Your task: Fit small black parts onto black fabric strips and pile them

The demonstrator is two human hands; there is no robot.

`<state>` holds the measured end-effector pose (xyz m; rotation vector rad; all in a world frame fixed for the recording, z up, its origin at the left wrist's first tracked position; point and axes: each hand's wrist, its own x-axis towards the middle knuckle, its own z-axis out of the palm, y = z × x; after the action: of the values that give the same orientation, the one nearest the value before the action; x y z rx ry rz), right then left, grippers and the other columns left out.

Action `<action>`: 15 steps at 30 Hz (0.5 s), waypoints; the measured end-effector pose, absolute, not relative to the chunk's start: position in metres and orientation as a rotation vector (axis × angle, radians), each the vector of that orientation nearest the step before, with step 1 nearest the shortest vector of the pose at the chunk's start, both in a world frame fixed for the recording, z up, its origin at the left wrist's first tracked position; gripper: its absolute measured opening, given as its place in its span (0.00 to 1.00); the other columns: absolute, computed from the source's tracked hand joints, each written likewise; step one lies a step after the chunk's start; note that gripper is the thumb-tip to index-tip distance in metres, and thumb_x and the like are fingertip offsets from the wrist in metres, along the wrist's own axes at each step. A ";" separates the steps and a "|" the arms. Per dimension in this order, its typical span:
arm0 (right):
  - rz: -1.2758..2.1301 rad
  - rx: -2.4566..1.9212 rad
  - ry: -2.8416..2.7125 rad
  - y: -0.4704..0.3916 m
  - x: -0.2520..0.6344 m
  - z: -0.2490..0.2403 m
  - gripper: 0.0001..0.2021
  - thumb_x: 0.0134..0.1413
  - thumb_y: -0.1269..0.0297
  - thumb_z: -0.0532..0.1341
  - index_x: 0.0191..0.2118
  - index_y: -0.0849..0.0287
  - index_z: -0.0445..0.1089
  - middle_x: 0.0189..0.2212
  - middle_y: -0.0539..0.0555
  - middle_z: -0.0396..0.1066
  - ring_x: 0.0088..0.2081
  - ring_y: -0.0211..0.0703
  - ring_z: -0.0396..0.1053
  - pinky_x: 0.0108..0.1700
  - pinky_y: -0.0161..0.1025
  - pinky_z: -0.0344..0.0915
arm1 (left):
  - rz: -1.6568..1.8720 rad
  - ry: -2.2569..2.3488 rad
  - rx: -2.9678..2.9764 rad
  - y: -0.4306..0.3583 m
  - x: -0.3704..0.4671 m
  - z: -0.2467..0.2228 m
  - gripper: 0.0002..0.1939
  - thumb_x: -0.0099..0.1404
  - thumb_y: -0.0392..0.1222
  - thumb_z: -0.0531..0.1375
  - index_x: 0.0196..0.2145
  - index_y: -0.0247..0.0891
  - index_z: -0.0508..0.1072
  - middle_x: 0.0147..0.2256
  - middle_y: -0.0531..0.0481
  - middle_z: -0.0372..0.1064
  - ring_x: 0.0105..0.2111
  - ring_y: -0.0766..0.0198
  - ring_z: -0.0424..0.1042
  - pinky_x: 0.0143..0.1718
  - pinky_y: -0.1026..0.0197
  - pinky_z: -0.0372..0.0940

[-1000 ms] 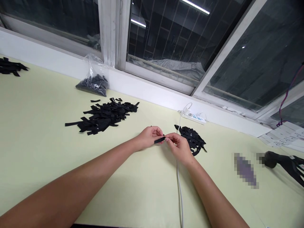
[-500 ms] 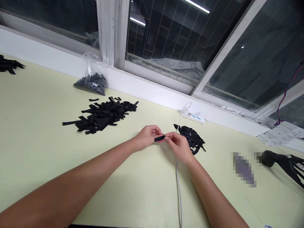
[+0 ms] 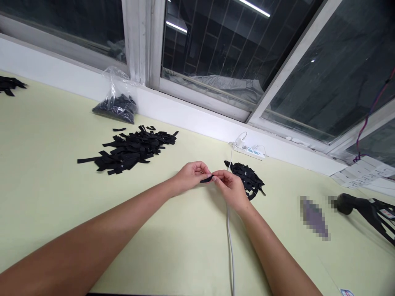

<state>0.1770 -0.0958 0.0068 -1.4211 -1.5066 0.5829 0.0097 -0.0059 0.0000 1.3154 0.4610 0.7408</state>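
Observation:
A short black fabric strip [image 3: 206, 179] is pinched between my two hands above the table. My left hand [image 3: 191, 176] has its thumb and fingers closed on the strip from the left. From the right, my right hand [image 3: 231, 187] grips the same strip with thumb and forefinger, and the fingertips of both hands nearly meet. Just behind my right hand lies a small pile of black strips [image 3: 249, 176], partly covered by it. A larger pile of black strips [image 3: 132, 150] spreads out to the left, beyond my left hand.
A clear plastic bag [image 3: 115, 105] with black pieces stands by the wall. More black strips [image 3: 10, 84] lie far left. A white cable [image 3: 231, 246] runs under my right hand from a power strip [image 3: 249, 151]. A black stand-like object [image 3: 361, 205] is at the right.
My left thumb has moved onto the strip, and less of the strip shows between my hands. The whole view has shifted slightly; the piles look unchanged.

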 end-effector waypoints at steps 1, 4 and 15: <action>0.564 -1.434 -1.513 -0.096 0.176 0.008 0.13 0.58 0.55 0.63 0.42 0.58 0.75 0.37 0.57 0.78 0.37 0.45 0.76 0.39 0.40 0.72 | 0.735 0.453 1.335 -0.006 0.009 0.001 0.16 0.55 0.44 0.71 0.33 0.34 0.69 0.34 0.48 0.75 0.37 0.66 0.75 0.47 0.56 0.68; 0.494 -1.463 -1.564 -0.098 0.173 0.013 0.11 0.59 0.57 0.62 0.41 0.57 0.75 0.36 0.56 0.78 0.36 0.45 0.76 0.40 0.41 0.71 | 0.707 0.426 1.378 -0.008 0.006 0.004 0.16 0.56 0.46 0.70 0.34 0.34 0.69 0.33 0.48 0.74 0.36 0.65 0.75 0.45 0.57 0.68; 0.112 -1.512 -1.713 -0.100 0.169 0.012 0.08 0.60 0.63 0.58 0.40 0.55 0.75 0.36 0.55 0.78 0.36 0.44 0.74 0.41 0.42 0.70 | 0.770 0.456 1.518 -0.004 0.008 -0.002 0.18 0.52 0.45 0.72 0.35 0.35 0.70 0.36 0.48 0.74 0.39 0.63 0.74 0.44 0.58 0.67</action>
<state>0.1687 -0.1004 0.0123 -1.5123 -1.7134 0.1124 0.0081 -0.0043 -0.0018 1.5180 0.4555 0.7700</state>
